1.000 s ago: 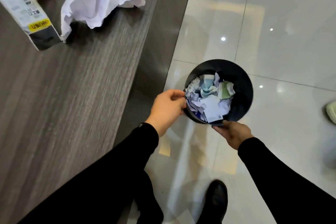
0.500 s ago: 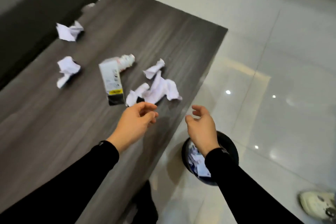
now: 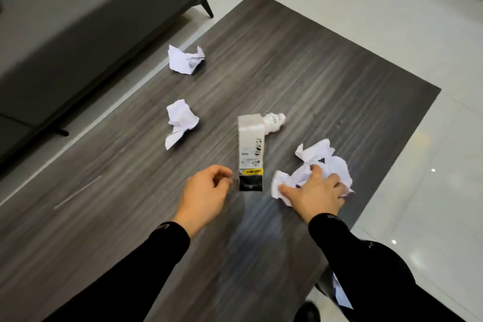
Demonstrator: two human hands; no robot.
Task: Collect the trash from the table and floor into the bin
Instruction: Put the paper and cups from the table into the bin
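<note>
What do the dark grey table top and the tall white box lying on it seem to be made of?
Dark grey table top: probably wood-look laminate or veneer, matte, with streaky grain. Tall white box: likely thin cardboard, smooth, with sharp folded edges and printed labels.

Only readable bit is on the box (image 3: 251, 149) lying on the worktop (image 3: 313, 73): a yellow band (image 3: 251, 172) next to the box's black end, with dark lettering that's upside down from here and looks like "deli". The box's small print and icons are too tiny. The bottle (image 3: 274, 123) behind the box has reddish print, unreadable.
</note>
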